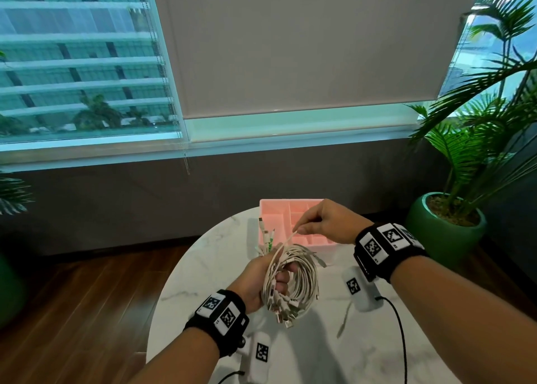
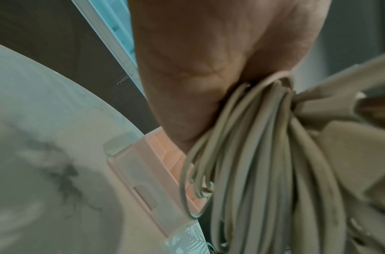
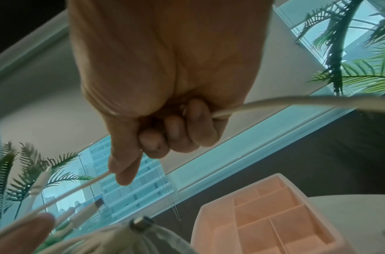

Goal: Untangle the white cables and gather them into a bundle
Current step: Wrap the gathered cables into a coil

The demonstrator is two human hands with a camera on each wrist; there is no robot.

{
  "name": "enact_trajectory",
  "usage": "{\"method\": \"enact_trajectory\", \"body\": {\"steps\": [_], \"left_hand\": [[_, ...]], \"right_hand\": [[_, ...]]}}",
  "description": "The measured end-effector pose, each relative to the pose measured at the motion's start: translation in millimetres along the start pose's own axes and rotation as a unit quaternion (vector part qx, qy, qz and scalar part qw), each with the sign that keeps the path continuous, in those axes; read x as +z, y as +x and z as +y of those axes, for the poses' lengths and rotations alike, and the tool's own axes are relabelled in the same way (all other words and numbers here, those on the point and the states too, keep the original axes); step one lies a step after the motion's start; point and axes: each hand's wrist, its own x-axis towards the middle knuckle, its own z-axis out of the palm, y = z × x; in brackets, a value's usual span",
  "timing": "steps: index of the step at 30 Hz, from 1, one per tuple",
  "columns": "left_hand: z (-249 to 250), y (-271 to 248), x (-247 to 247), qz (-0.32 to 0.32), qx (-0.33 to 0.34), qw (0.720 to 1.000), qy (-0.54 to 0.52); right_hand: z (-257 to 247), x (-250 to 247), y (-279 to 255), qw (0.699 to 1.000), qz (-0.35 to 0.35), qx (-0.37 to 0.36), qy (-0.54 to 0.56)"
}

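A coil of white cables [image 1: 302, 276] with several plug ends hanging hangs above the round marble table [image 1: 203, 267]. My left hand [image 1: 261, 279] grips the coil, fingers curled through its loops; in the left wrist view the cable loops [image 2: 263, 163] hang from under my palm [image 2: 208, 68]. My right hand [image 1: 322, 221] pinches a single white cable strand [image 1: 286, 242] that runs taut down to the coil. In the right wrist view that strand [image 3: 274, 103] passes through my curled fingers [image 3: 187, 123] and out past the thumb.
A pink compartment organizer [image 1: 273, 209] stands at the table's far edge, behind my hands; its dividers [image 3: 274, 220] show in the right wrist view. A loose cable piece [image 1: 344, 319] lies on the table. A potted palm in a green pot [image 1: 444, 229] stands to the right.
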Motion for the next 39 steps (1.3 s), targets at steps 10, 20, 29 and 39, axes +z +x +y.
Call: {"method": "enact_trajectory", "body": {"steps": [10,20,29,39], "left_hand": [[17,-5,0,-0.042,0.058,0.997,0.022],[31,0,-2,-0.077,0.104,0.986,-0.107],[33,6,13,0.123,0.195,0.962,-0.148],[21,21,3,0.398,0.281,0.869,0.086]], "right_hand": [[23,14,-9,0.994,0.018,0.036,0.102],[37,55,-26,0.92,0.012,0.133,0.369],[28,95,-26,0.905,0.06,0.134,0.4],[-17,147,-52,0.995,-0.048,0.057,0.059]]}}
